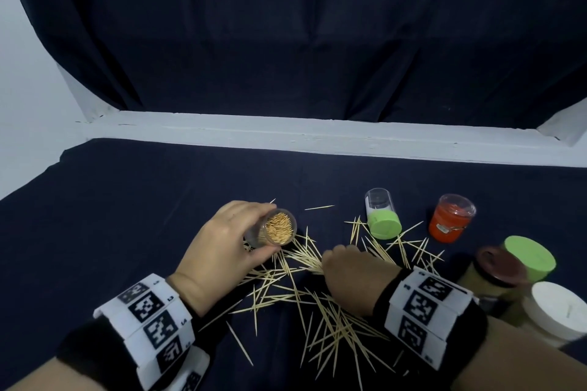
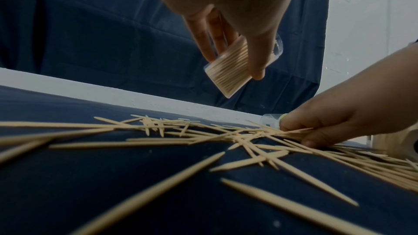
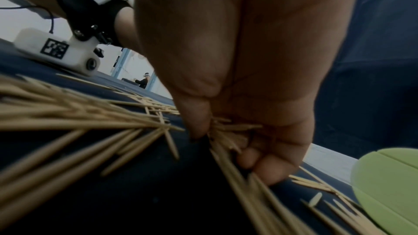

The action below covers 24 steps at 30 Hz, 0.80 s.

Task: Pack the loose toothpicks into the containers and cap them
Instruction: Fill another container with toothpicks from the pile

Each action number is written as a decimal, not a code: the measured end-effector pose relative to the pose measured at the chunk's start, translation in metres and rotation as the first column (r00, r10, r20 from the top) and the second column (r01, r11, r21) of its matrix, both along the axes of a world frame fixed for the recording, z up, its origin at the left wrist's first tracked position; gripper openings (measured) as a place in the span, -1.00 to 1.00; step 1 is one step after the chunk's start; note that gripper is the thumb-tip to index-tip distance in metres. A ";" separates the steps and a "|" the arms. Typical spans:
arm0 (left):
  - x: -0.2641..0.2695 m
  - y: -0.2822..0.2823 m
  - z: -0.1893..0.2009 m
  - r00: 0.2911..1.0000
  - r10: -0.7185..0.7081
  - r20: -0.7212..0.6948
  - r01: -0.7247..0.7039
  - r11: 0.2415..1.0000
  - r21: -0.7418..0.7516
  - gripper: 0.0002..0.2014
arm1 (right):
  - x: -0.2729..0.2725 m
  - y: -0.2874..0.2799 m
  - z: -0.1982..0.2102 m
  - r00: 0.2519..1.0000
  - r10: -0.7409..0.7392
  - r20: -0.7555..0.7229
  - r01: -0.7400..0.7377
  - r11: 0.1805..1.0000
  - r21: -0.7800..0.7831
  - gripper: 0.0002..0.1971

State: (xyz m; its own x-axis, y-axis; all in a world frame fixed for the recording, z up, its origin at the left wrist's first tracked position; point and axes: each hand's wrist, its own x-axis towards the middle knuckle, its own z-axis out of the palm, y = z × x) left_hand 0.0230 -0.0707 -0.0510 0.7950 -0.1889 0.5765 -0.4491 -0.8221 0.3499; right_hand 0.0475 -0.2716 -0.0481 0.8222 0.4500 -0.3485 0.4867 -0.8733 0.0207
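We see the left hand (image 1: 222,244) wrapped around a clear container (image 1: 275,228), thumb on the near side and fingers curled round the far side, holding it off the cloth and tilted so its open mouth faces up toward the head camera; it is packed with pale wooden toothpicks standing side by side, and the left wrist view shows them pressed in neat parallel rows against the clear wall. Just to the right of it, the right hand (image 1: 352,273) is down on the dark blue cloth (image 1: 127,216), fingers bent and closed with the thumb on a small bunch of toothpicks (image 3: 228,131) at the edge of the pile. The loose toothpicks (image 1: 317,305) are slim, pale and pointed, lying crisscrossed between and below both hands and fanning out past the right hand. Beyond the right hand a clear container with a green cap (image 1: 382,216) lies on its side, with a red-filled container (image 1: 451,219) beside it. Right of the right wrist we see a green lid (image 1: 530,259), a dark brown-capped jar (image 1: 495,276) and a white lid (image 1: 559,311) close together.
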 end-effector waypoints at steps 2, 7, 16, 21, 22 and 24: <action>0.000 0.000 0.000 1.000 -0.002 -0.001 0.002 1.000 0.004 -0.43 | 0.003 -0.003 0.000 0.999 -0.014 -0.050 0.016 0.999 0.029 -0.72; 0.001 -0.001 -0.001 1.000 0.006 -0.006 -0.006 1.000 0.020 -0.44 | 0.012 -0.019 0.014 0.992 -0.012 -0.125 0.030 0.989 0.143 -0.91; 0.002 -0.005 -0.004 1.000 0.005 -0.021 -0.004 0.999 0.052 -0.44 | -0.004 -0.017 0.072 0.987 0.141 0.073 -0.154 0.965 0.213 -0.79; 0.002 -0.009 -0.006 0.999 -0.049 -0.016 0.049 0.998 0.038 -0.47 | -0.009 0.000 0.080 0.984 0.162 0.067 -0.168 0.981 0.094 -0.94; 0.002 -0.010 -0.006 0.998 -0.056 -0.019 0.057 0.998 0.037 -0.47 | -0.011 0.003 0.082 0.986 0.149 0.071 -0.155 0.984 0.086 -0.94; 0.002 -0.010 -0.006 0.997 -0.079 -0.023 0.080 0.996 0.043 -0.47 | -0.015 0.010 0.085 0.991 0.113 0.066 -0.119 0.988 0.095 -0.93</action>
